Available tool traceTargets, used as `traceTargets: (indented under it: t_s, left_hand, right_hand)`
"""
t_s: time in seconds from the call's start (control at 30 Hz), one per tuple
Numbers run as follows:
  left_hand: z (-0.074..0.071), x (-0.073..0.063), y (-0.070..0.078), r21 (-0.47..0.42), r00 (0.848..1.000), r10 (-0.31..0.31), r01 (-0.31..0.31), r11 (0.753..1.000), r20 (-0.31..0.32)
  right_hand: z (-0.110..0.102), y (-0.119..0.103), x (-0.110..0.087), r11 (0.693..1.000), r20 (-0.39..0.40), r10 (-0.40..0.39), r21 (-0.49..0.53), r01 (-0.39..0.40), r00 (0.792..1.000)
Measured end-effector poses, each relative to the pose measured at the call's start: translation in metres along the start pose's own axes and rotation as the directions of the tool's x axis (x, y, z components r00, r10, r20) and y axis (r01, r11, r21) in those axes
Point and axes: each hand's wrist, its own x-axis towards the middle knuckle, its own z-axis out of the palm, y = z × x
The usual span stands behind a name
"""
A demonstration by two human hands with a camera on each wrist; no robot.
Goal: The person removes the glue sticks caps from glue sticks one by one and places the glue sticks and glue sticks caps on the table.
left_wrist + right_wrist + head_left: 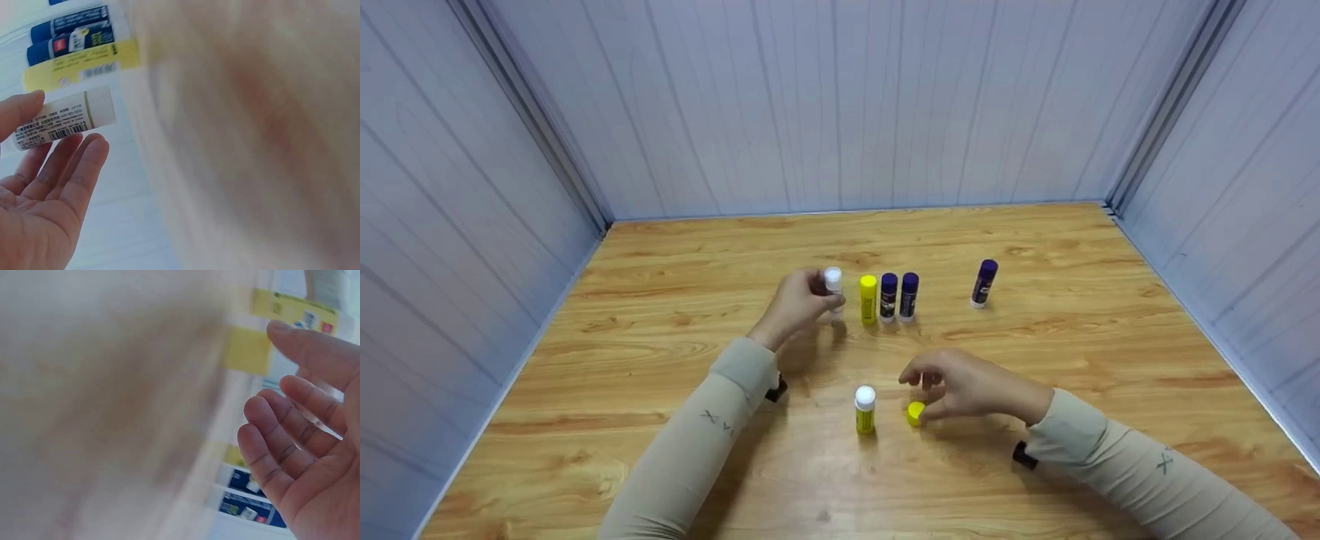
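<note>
I have the left hand (799, 304) pinching the white glue stick (833, 281) between thumb and fingers, just left of a standing row: a yellow glue stick (868, 300), then two purple-capped glue sticks (889, 298). I judge the upright hold suits matching its neighbours; base contact with the surface (810, 487): cannot tell. A third purple-capped glue stick (983, 285) stands apart, far right. Near centre, a white-topped yellow glue stick (865, 420) stands upright; the yellow cap (915, 414) sits just right of it, probably that stick's own, set within easy reach. Right hand (960, 382): grasping nothing, fingers loosely curved, thumb at the cap's right side, touch unclear. Pose: left forearm (690, 450) reaches far from near left; right forearm (1140, 465) angles in from near right, palm turned inward.
</note>
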Motion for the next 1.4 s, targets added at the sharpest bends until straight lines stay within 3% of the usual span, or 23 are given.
traceTargets:
  t_s: [0.23, 0.53, 0.8, 0.97, 1.1, 1.23, 1.4]
  left_hand:
    - [-0.013, -0.011, 0.017, 0.072, 0.995, 0.091, -0.087, 0.994, -0.043]
    - [-0.011, -0.026, 0.040, 0.146, 0.973, 0.227, -0.221, 0.964, -0.028]
    - [0.005, -0.038, 0.055, 0.202, 0.947, 0.320, -0.321, 0.925, 0.040]
    - [0.015, -0.045, 0.060, 0.236, 0.917, 0.392, -0.397, 0.887, 0.068]
    - [0.022, -0.048, 0.063, 0.246, 0.885, 0.452, -0.465, 0.850, 0.109]
    - [0.029, -0.050, 0.065, 0.252, 0.853, 0.506, -0.522, 0.815, 0.130]
    - [0.034, -0.053, 0.066, 0.258, 0.830, 0.543, -0.556, 0.790, 0.125]
  right_hand:
    - [-0.022, -0.004, 0.002, 0.997, -0.183, -0.051, 0.054, 0.062, 0.982]
    - [-0.033, 0.002, 0.012, 0.968, -0.433, -0.028, 0.212, 0.131, 0.901]
    - [-0.034, 0.004, 0.025, 0.891, -0.574, 0.041, 0.392, 0.230, 0.818]
    - [-0.035, -0.003, 0.031, 0.824, -0.623, 0.071, 0.477, 0.306, 0.779]
    - [-0.036, -0.008, 0.035, 0.765, -0.630, 0.104, 0.545, 0.343, 0.770]
    - [-0.035, -0.013, 0.038, 0.718, -0.615, 0.135, 0.601, 0.351, 0.777]
    - [-0.032, -0.018, 0.041, 0.684, -0.609, 0.177, 0.641, 0.348, 0.773]
